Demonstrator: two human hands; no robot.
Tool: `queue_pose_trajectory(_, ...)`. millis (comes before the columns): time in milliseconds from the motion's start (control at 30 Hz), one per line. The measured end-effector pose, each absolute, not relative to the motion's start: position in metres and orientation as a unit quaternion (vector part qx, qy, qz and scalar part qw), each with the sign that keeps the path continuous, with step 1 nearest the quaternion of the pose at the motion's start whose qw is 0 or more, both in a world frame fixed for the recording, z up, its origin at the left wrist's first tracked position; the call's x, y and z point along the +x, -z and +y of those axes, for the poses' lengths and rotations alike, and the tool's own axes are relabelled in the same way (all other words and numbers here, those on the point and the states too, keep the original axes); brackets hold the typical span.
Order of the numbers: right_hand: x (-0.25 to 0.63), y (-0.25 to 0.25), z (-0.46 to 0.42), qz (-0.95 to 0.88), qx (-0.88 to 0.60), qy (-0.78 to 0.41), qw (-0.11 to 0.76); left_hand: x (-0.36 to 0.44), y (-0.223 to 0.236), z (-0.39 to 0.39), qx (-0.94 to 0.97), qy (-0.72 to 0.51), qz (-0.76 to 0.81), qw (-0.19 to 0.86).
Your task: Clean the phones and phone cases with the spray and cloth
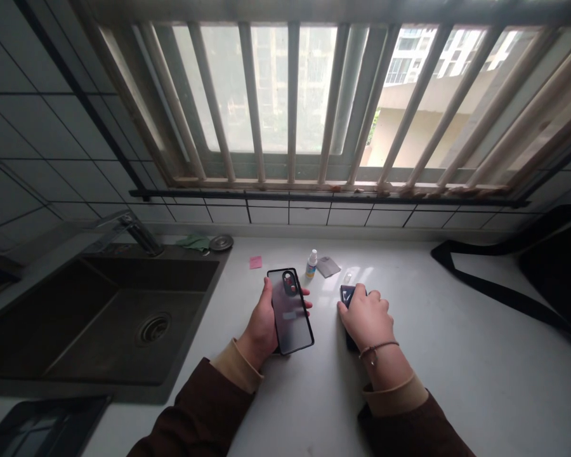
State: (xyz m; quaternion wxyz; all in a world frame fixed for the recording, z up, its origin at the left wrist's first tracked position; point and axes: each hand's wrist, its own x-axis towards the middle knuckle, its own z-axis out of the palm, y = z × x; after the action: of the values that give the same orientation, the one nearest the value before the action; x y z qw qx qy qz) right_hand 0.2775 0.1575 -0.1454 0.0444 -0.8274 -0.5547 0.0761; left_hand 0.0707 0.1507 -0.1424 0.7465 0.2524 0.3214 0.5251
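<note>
A translucent phone case (292, 327) with a black rim and a camera cutout rests tilted in my left hand (261, 327). My thumb lies along its left edge and the fingertips show past its right edge. My right hand (370, 319) is closed over a dark phone (346, 294) on the white counter, covering most of it. Only the phone's upper left corner and lower left edge show. Beyond the hands stand a small white-capped bottle (311, 265) and, beside it, a flat grey cloth or packet (329, 268). A small clear piece (347, 277) lies just behind the phone.
A dark sink (124, 317) with a faucet (140, 231) is at the left. Near its back corner are a green cloth (193, 242) and a round metal strainer (221, 242). A pink note (255, 262) lies on the counter (457, 355). A black strap (480, 284) crosses the right side.
</note>
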Motion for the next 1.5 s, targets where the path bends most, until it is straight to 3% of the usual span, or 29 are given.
queue_pose_trajectory(367, 0.274, 0.143, 0.157, -0.588, -0.798, -0.108, 0.082, 0.072, 0.142, 0.152, 0.247, -0.529, 0.347, 0.733)
queue_pose_trajectory(633, 0.251, 0.131, 0.142, -0.669, -0.602, -0.291, 0.324, 0.075, 0.158, 0.154, 0.236, -0.530, 0.340, 0.740)
queue_pose_trajectory(800, 0.239, 0.128, 0.133, -0.679, -0.521, -0.353, 0.377, 0.081, 0.162, 0.151, 0.247, -0.541, 0.287, 0.751)
queue_pose_trajectory(1267, 0.225, 0.139, 0.129, -0.720, -0.512, -0.231, 0.408, 0.078, 0.156, 0.139, 0.347, -0.482, 0.377, 0.711)
queue_pose_trajectory(1500, 0.223, 0.148, 0.130, -0.739, -0.534, -0.173, 0.374, 0.085, 0.159, 0.138, 0.224, -0.484, 0.338, 0.776)
